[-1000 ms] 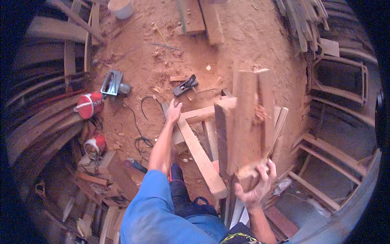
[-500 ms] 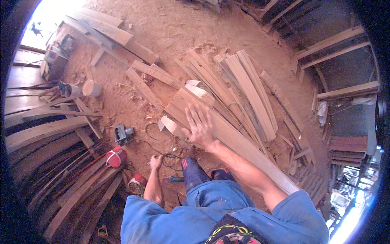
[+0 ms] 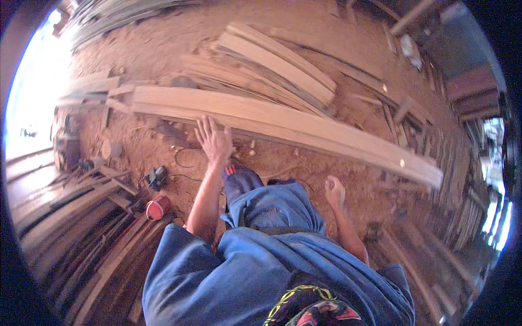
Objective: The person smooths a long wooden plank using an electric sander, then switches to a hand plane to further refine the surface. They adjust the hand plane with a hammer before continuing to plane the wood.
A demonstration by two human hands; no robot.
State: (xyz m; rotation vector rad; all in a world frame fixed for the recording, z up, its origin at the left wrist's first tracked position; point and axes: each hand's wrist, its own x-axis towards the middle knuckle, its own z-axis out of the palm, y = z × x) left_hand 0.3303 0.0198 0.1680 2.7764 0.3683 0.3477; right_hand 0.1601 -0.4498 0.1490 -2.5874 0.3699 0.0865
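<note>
A long, thick timber beam (image 3: 261, 111) lies across the view in front of me, from the left middle down toward the right. My left hand (image 3: 215, 144) is open, its fingers spread over the beam's near edge; whether they press on the wood I cannot tell. Lower down, on the right, my right hand (image 3: 334, 193) hangs apart from the beam with its fingers curled in, and no object shows in it.
Beyond the beam are several sawn planks (image 3: 272, 54). On the sandy ground to the left are a dark power tool (image 3: 156, 178) with a cord and a red bucket (image 3: 158, 207). Stacked boards (image 3: 81, 217) fill the lower left. More timber (image 3: 424, 261) lies at the lower right.
My view has swung to the right, and the beam now runs more crosswise. My right hand has left the beam and drawn back; my left hand has opened and reached up to its near edge.
</note>
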